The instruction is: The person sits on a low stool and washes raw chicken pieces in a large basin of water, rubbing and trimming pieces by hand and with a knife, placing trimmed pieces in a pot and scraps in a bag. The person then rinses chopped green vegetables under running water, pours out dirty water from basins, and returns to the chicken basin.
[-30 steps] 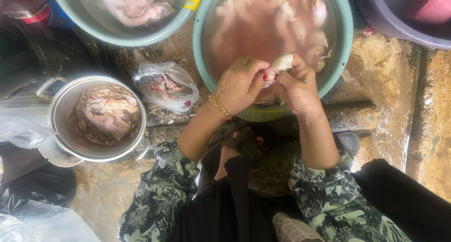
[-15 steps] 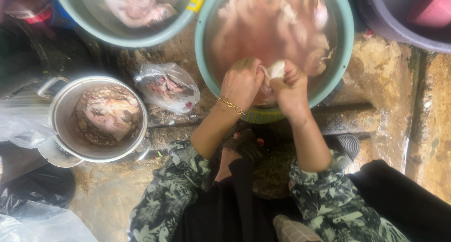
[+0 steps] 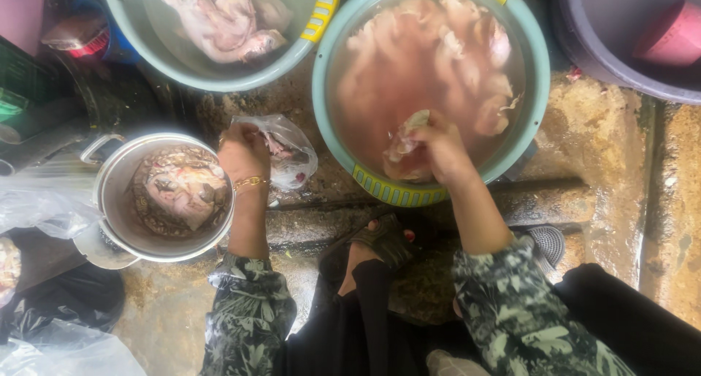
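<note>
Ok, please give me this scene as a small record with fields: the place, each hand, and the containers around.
place: wet, stained concrete floor, seen from above
left hand: at the clear plastic bag holding meat scraps, beside the metal pot; gold bracelet on the wrist
right hand: holds a pale piece of raw meat over the large basin
large basin: teal with yellow handles, pinkish water, many meat pieces
second basin: teal, paler meat pieces
metal pot: holds darker meat scraps
purple tub: top right, pink cup inside
</note>
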`<control>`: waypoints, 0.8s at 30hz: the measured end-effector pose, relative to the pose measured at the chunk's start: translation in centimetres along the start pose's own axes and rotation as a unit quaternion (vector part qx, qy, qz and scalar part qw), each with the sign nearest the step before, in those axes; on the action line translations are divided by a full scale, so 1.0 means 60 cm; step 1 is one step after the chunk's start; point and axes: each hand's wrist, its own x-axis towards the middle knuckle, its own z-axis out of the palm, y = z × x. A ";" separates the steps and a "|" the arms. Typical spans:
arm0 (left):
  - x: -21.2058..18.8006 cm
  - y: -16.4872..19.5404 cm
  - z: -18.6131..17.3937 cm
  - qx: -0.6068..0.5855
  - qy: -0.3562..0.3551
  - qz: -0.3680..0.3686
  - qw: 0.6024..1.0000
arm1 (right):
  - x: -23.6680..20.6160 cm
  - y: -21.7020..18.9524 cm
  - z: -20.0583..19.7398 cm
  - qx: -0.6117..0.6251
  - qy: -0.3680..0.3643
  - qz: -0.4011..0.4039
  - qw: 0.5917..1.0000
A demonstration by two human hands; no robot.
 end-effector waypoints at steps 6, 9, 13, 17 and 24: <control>0.005 0.037 -0.019 0.298 -0.076 0.129 0.943 | 0.030 0.038 -0.008 -0.642 0.102 -0.139 0.747; -0.031 0.133 -0.039 0.011 0.024 0.276 0.961 | 0.013 0.003 0.002 -0.290 0.061 0.071 0.952; -0.057 0.270 -0.038 -0.286 -0.469 0.110 0.828 | -0.020 -0.071 0.024 0.019 -0.083 0.012 0.996; -0.059 0.316 -0.007 -0.286 -0.475 0.210 0.805 | -0.044 -0.115 0.018 -0.001 -0.084 -0.084 0.993; -0.030 0.238 -0.036 -0.147 -0.245 0.286 0.915 | -0.010 -0.087 -0.038 -0.072 0.049 -0.141 0.986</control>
